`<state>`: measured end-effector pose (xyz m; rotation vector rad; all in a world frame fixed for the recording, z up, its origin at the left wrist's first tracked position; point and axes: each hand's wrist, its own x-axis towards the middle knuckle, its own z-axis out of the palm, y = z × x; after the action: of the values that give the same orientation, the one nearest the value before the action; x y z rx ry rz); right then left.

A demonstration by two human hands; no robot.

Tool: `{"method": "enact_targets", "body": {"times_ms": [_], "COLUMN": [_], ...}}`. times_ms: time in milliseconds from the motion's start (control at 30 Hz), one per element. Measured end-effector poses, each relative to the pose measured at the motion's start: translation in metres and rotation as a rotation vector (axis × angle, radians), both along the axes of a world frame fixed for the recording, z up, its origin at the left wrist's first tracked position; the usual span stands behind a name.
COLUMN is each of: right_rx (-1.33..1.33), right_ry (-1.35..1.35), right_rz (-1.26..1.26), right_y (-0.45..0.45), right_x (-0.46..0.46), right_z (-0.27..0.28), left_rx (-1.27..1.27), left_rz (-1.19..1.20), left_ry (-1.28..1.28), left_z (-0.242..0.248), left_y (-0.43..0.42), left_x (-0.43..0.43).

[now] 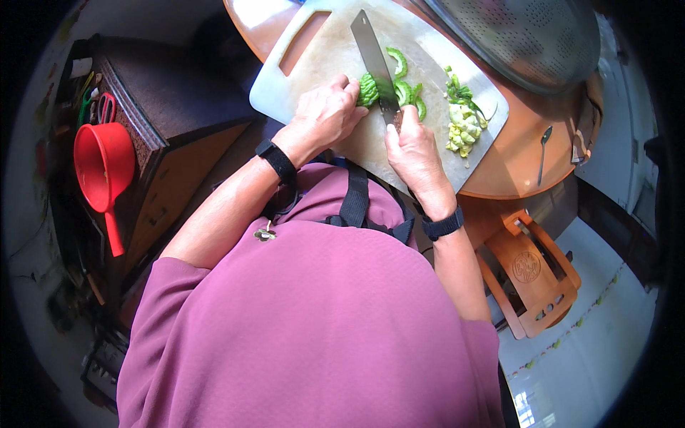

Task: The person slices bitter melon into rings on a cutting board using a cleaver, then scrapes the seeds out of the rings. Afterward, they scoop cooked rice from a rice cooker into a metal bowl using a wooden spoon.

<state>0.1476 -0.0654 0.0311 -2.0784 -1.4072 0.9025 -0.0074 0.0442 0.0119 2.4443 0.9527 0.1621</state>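
Note:
On a pale plastic cutting board, my left hand holds the end of a piece of bitter gourd. My right hand grips the handle of a kitchen knife, whose broad blade stands against the cut end of the gourd. Several curved green slices lie just right of the blade, one of them a little farther off. Near the board's right edge is a heap of pale yellow-green scraps with some green bits on top. My fingertips partly cover the gourd piece and the knife handle.
The board lies on a round orange-brown table. A perforated metal colander stands at the back right, and a small spoon rests near the table's right edge. To the left, a red plastic scoop hangs beside a dark cabinet. A wooden chair stands at lower right.

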Motion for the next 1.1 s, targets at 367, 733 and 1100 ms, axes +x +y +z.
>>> {"method": "enact_targets", "body": {"times_ms": [367, 733, 1100], "right_rx": [0.075, 0.070, 0.127], "right_ry": [0.243, 0.778, 0.761], "right_rz": [-0.226, -0.501, -0.537], "right_y": [-0.034, -0.046, -0.067], "right_x": [0.010, 0.026, 0.030], "right_z": [0.008, 0.041, 0.057], "left_rx": [0.004, 0.040, 0.342], "left_rz": [0.007, 0.080, -0.247], "left_ry": [0.043, -0.011, 0.035], "left_z": [-0.005, 0.002, -0.003], "left_y": [-0.004, 0.000, -0.019], "left_x": [-0.005, -0.011, 0.038]}}
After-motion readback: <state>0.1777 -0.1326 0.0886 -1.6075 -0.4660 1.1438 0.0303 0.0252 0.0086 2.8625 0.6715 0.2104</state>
